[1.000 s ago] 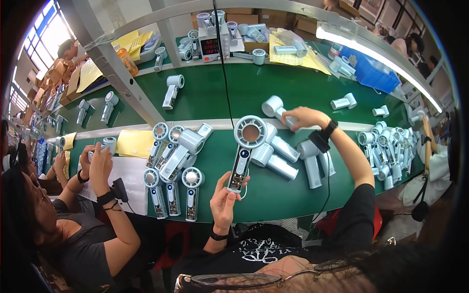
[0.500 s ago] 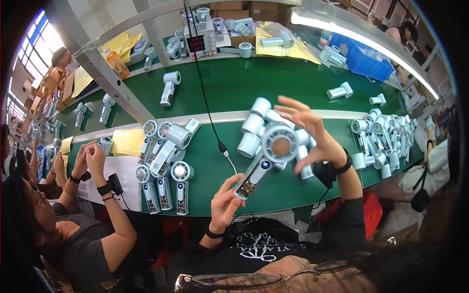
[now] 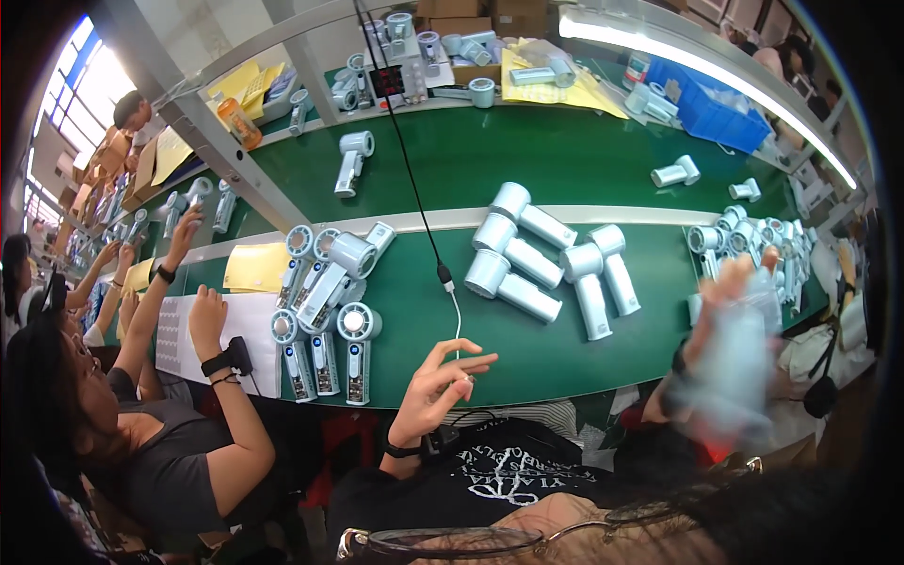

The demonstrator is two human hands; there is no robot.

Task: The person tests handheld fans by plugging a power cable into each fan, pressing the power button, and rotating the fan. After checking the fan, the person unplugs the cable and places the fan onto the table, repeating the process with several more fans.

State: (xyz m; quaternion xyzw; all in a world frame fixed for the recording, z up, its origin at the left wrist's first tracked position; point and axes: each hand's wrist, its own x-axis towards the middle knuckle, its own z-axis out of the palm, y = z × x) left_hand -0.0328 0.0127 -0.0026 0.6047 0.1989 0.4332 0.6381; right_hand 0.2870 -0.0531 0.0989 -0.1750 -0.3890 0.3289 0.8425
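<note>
In the head view my left hand (image 3: 435,391) is near the front edge of the green table, fingertips pinched on the lower end of a white charging cable (image 3: 458,318). My right hand (image 3: 718,306) is off to the right, smeared by motion. With it is a blurred pale-blue handheld fan (image 3: 737,363), its details lost. Between my hands, on the table, lie several pale-blue handheld fans (image 3: 532,262), some side by side in a slanting row. To the left, more handheld fans (image 3: 357,353) with exposed circuit boards are grouped together, one lying across others.
Many more fans (image 3: 744,235) are heaped at the right. A black cord (image 3: 414,179) hangs down over the table. Beyond a metal rail is a green belt (image 3: 490,141) with scattered fans and a blue bin (image 3: 711,108). A co-worker's arm (image 3: 151,259) reaches out at the left.
The fan has come away from my left hand and swung right with my right hand. My left hand stays with the cable. A co-worker's hand at the left has risen toward the fans there.
</note>
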